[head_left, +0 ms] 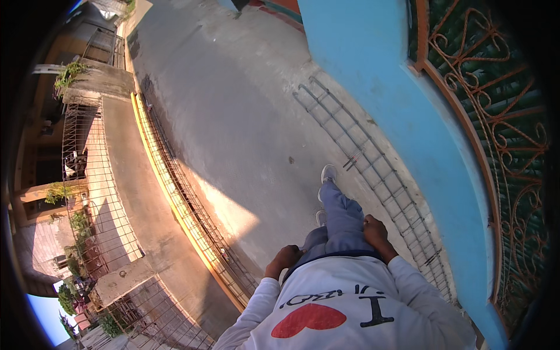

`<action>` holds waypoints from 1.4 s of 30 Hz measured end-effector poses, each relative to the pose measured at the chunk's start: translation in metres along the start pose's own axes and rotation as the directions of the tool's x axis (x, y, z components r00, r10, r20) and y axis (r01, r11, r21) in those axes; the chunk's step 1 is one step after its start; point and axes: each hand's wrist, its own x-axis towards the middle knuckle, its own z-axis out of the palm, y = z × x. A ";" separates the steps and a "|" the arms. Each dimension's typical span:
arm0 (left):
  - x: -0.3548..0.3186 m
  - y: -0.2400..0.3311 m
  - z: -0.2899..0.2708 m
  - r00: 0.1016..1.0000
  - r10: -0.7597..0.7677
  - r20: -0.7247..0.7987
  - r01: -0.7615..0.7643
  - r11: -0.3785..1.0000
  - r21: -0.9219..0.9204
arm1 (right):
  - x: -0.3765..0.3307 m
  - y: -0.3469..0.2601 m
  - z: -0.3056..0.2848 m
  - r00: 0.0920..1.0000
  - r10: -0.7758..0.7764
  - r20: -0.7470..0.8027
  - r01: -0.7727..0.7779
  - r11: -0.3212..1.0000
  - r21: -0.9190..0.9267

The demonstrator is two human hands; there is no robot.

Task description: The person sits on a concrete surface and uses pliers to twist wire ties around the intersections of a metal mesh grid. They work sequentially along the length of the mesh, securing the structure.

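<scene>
Both my hands are low beside my blue-grey trousers [341, 213]. My left hand [287, 258] is at the left hip, its fingers curled in against the cloth. On the other side my right hand [375, 229] is closed like a fist, right beside the trouser leg. Whether either hand grips cloth or anything small is hidden. White sleeves cover both forearms, and the white shirt [344, 291] has dark lettering and a red heart. One light-coloured shoe [328, 173] is ahead on the pavement; the other shows partly behind it.
A long steel rebar cage [373, 166] lies on the right beside a light-blue wall [402, 111], below a rust-coloured ornamental grille [496, 105]. More rebar [181, 189] runs along a yellow edge on the left. Grey pavement [233, 105] stretches ahead, partly sunlit.
</scene>
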 end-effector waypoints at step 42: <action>0.196 0.093 -0.554 0.657 -0.098 0.748 -0.607 0.520 0.601 | 0.082 -0.365 0.073 0.759 0.651 0.035 -0.380 0.399 0.835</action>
